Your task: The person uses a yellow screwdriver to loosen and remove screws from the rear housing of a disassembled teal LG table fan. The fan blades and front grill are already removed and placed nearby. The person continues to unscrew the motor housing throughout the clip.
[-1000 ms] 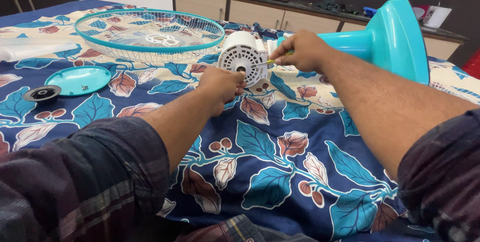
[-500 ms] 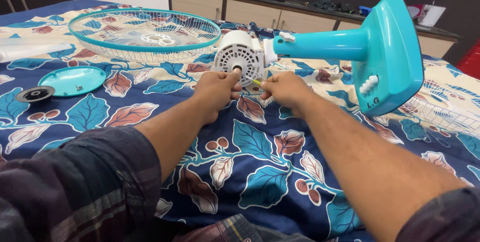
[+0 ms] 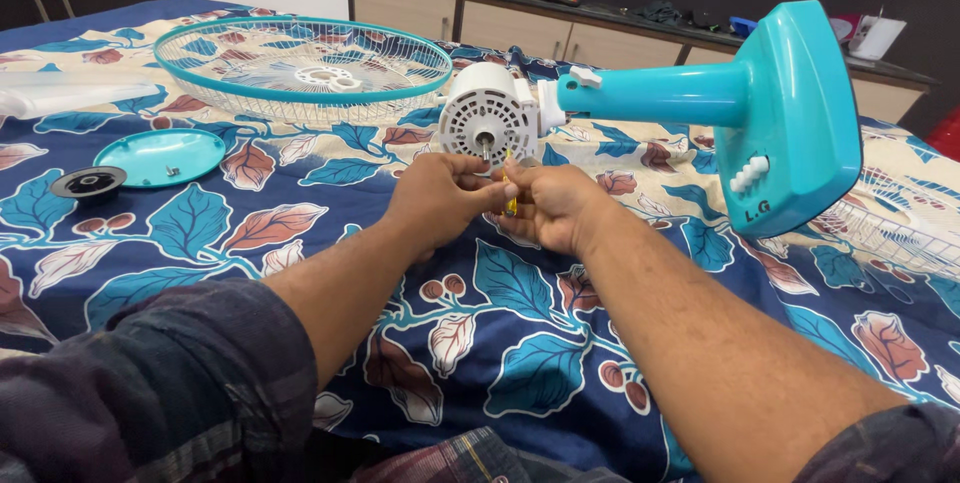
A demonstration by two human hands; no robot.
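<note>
A teal table fan stand (image 3: 760,113) lies on its side on a leaf-patterned bedsheet, its white motor housing (image 3: 488,121) facing me with the shaft sticking out. My left hand (image 3: 440,198) and my right hand (image 3: 548,205) meet just below the motor. Between their fingertips is a small yellow-handled tool (image 3: 510,193), mostly hidden by the fingers. Both hands pinch it; neither touches the motor.
A teal-rimmed wire fan grill (image 3: 300,63) lies at the back left. A round teal cap (image 3: 162,156) and a black knob (image 3: 90,183) sit at left. Another white grill (image 3: 900,223) lies at right. A wooden cabinet (image 3: 520,23) runs behind the bed.
My right hand let go of the fan neck and came down to meet my left hand below the motor. The fan stand now lies further right in view.
</note>
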